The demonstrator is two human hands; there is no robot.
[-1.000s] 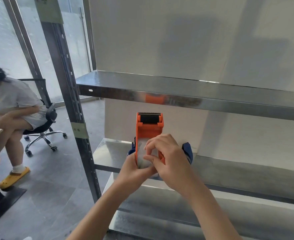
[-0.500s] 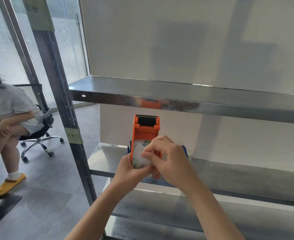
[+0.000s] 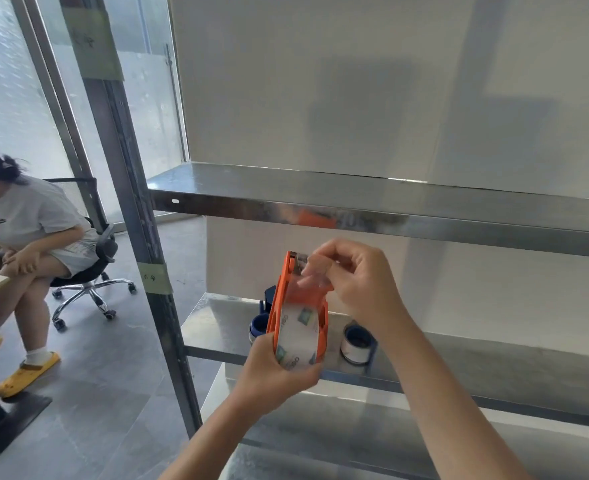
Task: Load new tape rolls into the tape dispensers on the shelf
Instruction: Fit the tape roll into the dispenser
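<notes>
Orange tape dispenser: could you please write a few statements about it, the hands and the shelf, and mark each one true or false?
1. The left hand grips the orange dispenser from below. True.
2. The right hand lies flat on the shelf. False: it pinches the clear tape end near the dispenser's top.
3. The orange dispenser holds no roll. False: a tape roll sits in it.
4. A blue dispenser stands on the shelf. True.

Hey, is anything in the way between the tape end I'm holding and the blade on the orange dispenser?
Nothing visible. Your right hand pinches the tape end right at the top of the orange dispenser; the blue dispensers sit behind on the shelf.
</notes>
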